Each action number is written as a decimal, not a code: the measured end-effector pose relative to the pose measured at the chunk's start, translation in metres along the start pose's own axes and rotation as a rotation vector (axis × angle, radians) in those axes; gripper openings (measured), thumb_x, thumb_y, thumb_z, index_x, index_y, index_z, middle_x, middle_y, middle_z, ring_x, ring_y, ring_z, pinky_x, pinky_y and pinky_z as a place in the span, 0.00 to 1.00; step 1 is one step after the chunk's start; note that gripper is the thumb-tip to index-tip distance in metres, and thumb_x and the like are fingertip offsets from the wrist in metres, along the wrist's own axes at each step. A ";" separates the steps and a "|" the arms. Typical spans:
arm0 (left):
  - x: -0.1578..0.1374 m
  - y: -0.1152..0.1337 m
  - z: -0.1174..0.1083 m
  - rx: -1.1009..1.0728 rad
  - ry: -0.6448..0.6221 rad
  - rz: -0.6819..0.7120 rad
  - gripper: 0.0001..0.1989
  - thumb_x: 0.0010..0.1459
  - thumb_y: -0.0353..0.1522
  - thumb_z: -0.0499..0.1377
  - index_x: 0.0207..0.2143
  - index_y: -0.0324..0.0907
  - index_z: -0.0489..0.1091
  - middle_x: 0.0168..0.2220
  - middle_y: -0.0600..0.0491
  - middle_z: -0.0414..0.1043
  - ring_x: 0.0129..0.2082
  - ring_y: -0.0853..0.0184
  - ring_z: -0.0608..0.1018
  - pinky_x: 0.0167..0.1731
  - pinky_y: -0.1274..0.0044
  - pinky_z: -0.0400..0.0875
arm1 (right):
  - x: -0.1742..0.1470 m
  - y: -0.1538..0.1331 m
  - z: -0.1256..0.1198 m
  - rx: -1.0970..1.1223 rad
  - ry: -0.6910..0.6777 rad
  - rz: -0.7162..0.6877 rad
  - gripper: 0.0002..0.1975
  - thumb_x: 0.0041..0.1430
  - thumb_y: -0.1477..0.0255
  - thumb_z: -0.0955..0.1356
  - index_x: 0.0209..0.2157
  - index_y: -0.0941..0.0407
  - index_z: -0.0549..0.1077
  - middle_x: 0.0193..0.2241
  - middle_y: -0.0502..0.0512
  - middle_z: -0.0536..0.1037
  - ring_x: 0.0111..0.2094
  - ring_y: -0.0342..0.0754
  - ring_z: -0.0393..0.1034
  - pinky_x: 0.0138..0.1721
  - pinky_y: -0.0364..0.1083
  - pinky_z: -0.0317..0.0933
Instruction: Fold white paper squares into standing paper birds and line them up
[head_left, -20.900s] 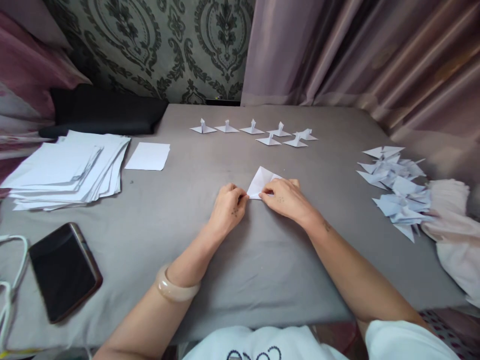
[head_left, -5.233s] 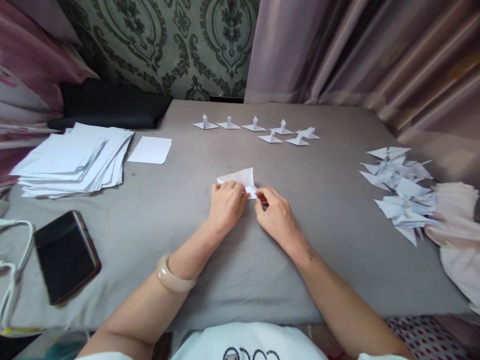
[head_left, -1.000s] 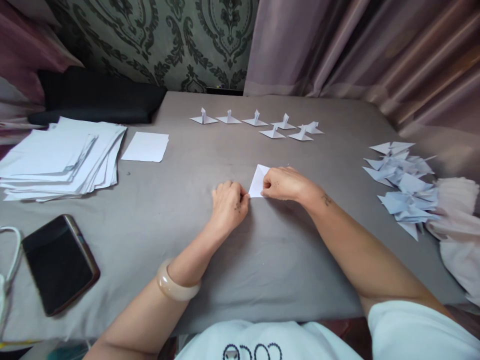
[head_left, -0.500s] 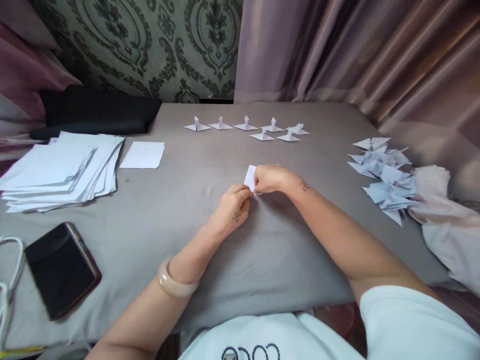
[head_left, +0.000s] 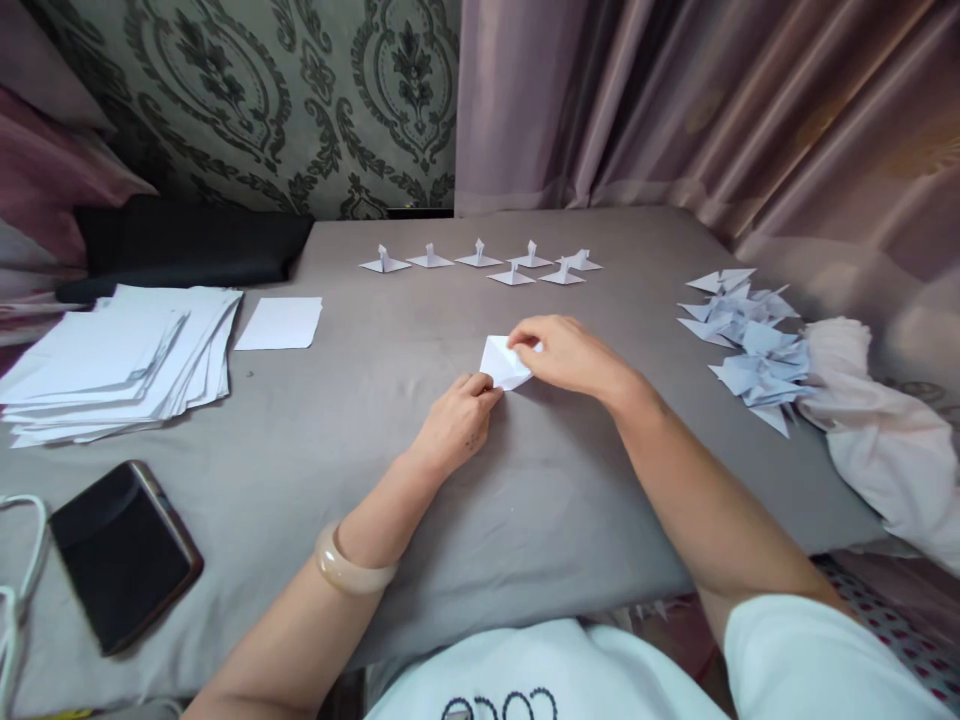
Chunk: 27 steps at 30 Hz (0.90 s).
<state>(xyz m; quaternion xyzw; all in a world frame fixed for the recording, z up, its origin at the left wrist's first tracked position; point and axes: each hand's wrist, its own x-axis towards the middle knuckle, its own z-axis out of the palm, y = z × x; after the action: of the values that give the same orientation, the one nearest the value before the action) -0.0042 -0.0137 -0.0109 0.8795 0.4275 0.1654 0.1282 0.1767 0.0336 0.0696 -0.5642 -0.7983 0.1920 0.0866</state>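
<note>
A small folded white paper (head_left: pixel 499 360) lies near the middle of the cloth-covered table, creased and partly hidden by fingers. My left hand (head_left: pixel 459 422) is closed, its fingertips pinching the paper's near left corner. Over the paper's right side, my right hand (head_left: pixel 574 355) bends in with thumb and forefinger pinching it. Beyond both hands stand several folded paper cranes (head_left: pixel 478 256) with spread wings, set in two rough rows.
At left are a stack of white paper (head_left: pixel 112 370), a single square sheet (head_left: pixel 279 323) and a dark tablet-like device (head_left: pixel 124 560) near a white cable (head_left: pixel 30 560). Flatter folded paper pieces (head_left: pixel 765 350) are heaped at right, against a pale cloth (head_left: pixel 877 410).
My right hand has gone from a curled fist over the paper to a pinch at its right side. More of the paper shows. The view has shifted slightly right.
</note>
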 end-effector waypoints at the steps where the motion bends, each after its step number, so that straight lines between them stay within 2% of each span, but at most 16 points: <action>1: 0.000 0.000 0.000 0.000 -0.003 0.003 0.19 0.61 0.21 0.45 0.48 0.37 0.71 0.45 0.45 0.70 0.42 0.62 0.71 0.43 0.72 0.71 | -0.009 0.006 0.007 0.032 0.145 0.074 0.14 0.58 0.73 0.60 0.40 0.53 0.75 0.39 0.53 0.79 0.39 0.47 0.71 0.38 0.44 0.59; 3: -0.001 0.001 0.000 0.002 -0.011 0.008 0.19 0.62 0.22 0.45 0.48 0.37 0.71 0.45 0.45 0.70 0.41 0.62 0.71 0.43 0.72 0.71 | -0.025 0.017 0.027 0.077 0.323 0.280 0.13 0.59 0.72 0.60 0.40 0.55 0.74 0.36 0.55 0.79 0.37 0.48 0.71 0.38 0.45 0.60; 4: -0.001 0.001 0.000 0.004 -0.013 0.006 0.19 0.62 0.22 0.44 0.48 0.37 0.71 0.45 0.45 0.70 0.41 0.63 0.71 0.43 0.72 0.71 | -0.032 0.021 0.038 0.107 0.334 0.357 0.13 0.59 0.72 0.60 0.40 0.55 0.74 0.34 0.55 0.79 0.35 0.49 0.72 0.39 0.46 0.60; 6: -0.001 0.001 0.000 0.014 -0.012 0.000 0.19 0.62 0.22 0.44 0.48 0.36 0.71 0.45 0.45 0.69 0.42 0.62 0.70 0.43 0.72 0.71 | -0.043 0.026 0.059 0.154 0.321 0.407 0.13 0.58 0.72 0.61 0.39 0.57 0.75 0.33 0.56 0.79 0.33 0.49 0.72 0.38 0.47 0.62; 8: -0.001 0.001 0.001 0.032 -0.011 -0.001 0.19 0.63 0.22 0.44 0.49 0.36 0.70 0.46 0.45 0.69 0.42 0.62 0.70 0.44 0.72 0.70 | -0.047 0.025 0.075 0.163 0.367 0.358 0.13 0.58 0.72 0.61 0.40 0.57 0.75 0.38 0.58 0.78 0.34 0.48 0.71 0.40 0.47 0.62; 11: -0.001 0.000 0.001 0.064 -0.030 0.007 0.20 0.62 0.22 0.44 0.52 0.36 0.67 0.47 0.45 0.68 0.42 0.62 0.70 0.45 0.71 0.70 | -0.046 0.019 0.085 0.209 0.369 0.274 0.14 0.58 0.73 0.61 0.42 0.57 0.75 0.40 0.58 0.77 0.34 0.47 0.71 0.40 0.46 0.63; 17: 0.000 0.000 0.004 0.110 -0.051 0.036 0.22 0.61 0.21 0.44 0.56 0.34 0.63 0.48 0.42 0.66 0.43 0.61 0.68 0.47 0.69 0.68 | -0.047 0.010 0.087 0.249 0.368 0.197 0.15 0.60 0.73 0.60 0.44 0.57 0.75 0.40 0.58 0.76 0.36 0.47 0.71 0.39 0.45 0.64; 24: 0.000 0.000 0.003 0.131 -0.073 0.032 0.21 0.60 0.20 0.45 0.52 0.37 0.65 0.45 0.43 0.65 0.42 0.60 0.68 0.45 0.69 0.68 | -0.054 0.005 0.091 0.252 0.339 0.154 0.16 0.62 0.73 0.60 0.46 0.57 0.75 0.41 0.58 0.75 0.38 0.47 0.71 0.43 0.45 0.64; 27: -0.001 -0.001 0.002 0.112 -0.082 0.033 0.22 0.60 0.21 0.45 0.55 0.37 0.64 0.47 0.43 0.64 0.43 0.60 0.68 0.46 0.69 0.68 | -0.056 0.004 0.092 0.227 0.323 0.133 0.17 0.62 0.73 0.59 0.48 0.57 0.74 0.41 0.58 0.74 0.38 0.47 0.70 0.43 0.45 0.63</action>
<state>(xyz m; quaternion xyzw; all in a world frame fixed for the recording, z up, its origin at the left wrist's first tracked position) -0.0049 -0.0145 -0.0130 0.8983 0.4159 0.1069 0.0933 0.1668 -0.0366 -0.0111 -0.6256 -0.7083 0.1930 0.2638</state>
